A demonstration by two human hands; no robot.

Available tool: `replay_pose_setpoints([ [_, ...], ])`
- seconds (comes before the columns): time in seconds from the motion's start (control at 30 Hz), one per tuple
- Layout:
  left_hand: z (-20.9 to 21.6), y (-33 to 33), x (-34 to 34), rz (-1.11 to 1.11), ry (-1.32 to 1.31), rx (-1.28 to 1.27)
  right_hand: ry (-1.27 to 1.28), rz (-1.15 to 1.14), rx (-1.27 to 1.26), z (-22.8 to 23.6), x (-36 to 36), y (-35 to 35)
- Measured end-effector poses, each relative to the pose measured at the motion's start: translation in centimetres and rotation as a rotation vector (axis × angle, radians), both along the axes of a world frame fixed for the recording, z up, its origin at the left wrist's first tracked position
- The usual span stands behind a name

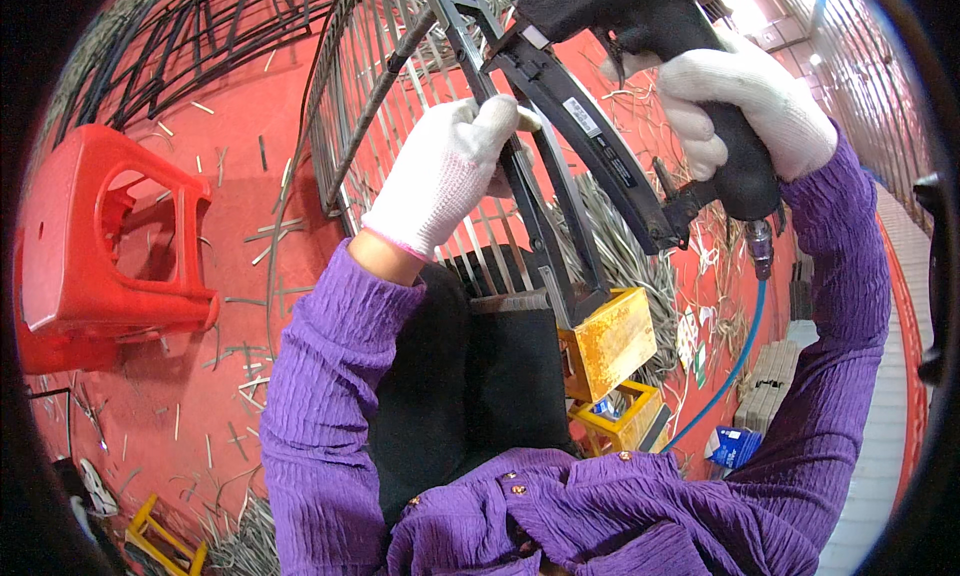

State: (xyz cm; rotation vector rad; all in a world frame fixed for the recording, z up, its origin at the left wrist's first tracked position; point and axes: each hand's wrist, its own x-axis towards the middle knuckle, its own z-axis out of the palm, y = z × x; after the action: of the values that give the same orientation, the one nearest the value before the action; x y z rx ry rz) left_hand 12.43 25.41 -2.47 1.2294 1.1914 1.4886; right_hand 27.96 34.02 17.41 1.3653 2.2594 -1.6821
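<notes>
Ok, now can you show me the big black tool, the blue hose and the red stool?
Black tool [610, 158]: head view, on its long slanting bar.
Blue hose [742, 367]: head view, about midway along its visible curve.
Red stool [75, 246]: head view, on the solid part beside its openings.

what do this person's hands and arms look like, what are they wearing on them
The left hand and right hand wear white knit gloves, the left one edged pink at its cuff. Both arms have long purple sleeves of crinkled cloth.

Crinkled purple sleeves [325, 386], white gloves [432, 176]
</notes>
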Motion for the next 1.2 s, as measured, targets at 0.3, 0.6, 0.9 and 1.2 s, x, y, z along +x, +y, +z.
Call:
replay_pose_setpoints([
  [0.3,1.1,-1.8,0.1,-0.148,-0.113,-0.129,0.223,-0.107,-0.104,-1.0,5.8,-2.7],
  [0.6,0.5,-4.7,0.6,-0.405,-0.103,-0.174,0.042,-0.276,0.075,-1.0,11.5,-8.9],
  [0.9,0.1,-4.6,1.3,-0.330,-0.128,-0.155,-0.060,-0.180,-0.004,-0.8,11.1,-8.5],
  [1.2,-0.3,-4.5,1.2,-0.359,-0.113,-0.077,-0.285,-0.220,0.038,0.7,10.0,-8.4],
])
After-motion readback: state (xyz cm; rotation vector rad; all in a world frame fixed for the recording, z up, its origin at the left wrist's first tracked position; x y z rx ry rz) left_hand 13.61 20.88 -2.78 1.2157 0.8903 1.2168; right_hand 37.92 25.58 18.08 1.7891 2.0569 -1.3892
